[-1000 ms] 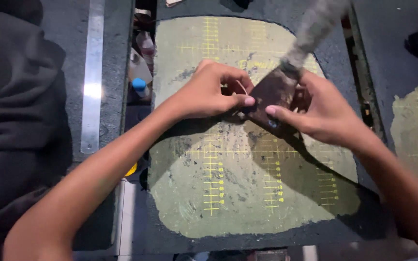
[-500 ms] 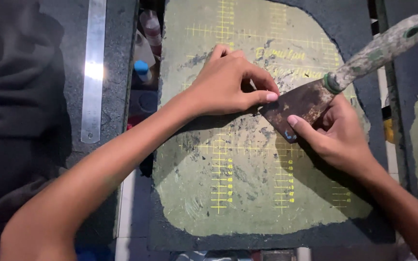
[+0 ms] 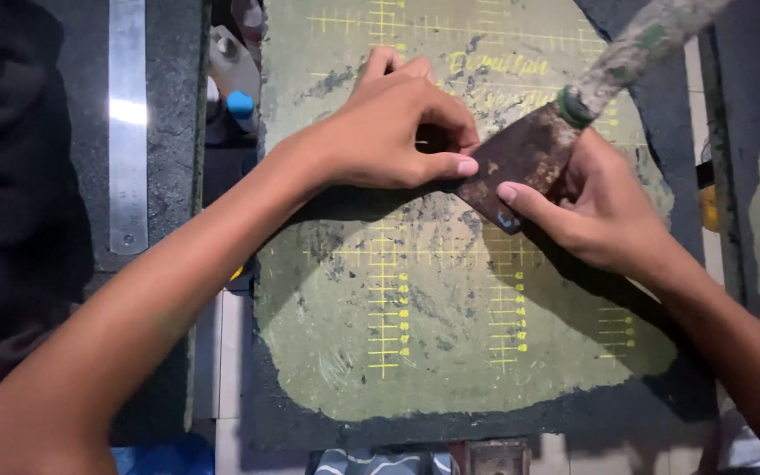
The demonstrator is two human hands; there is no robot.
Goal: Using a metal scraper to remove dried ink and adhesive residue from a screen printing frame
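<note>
A steel ruler lies at the far left. Next, the left hand curls, thumb pressing the rusty scraper blade flat onto the worn green cutting mat. The right hand closes its grip on the blade's right side, below the crusted handle. The blade looks stiff and thin-edged, best gripped by its flat.

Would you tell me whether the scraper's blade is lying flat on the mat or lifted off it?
Flat: the scraper blade rests on the mat, both hands pressing it.
</note>
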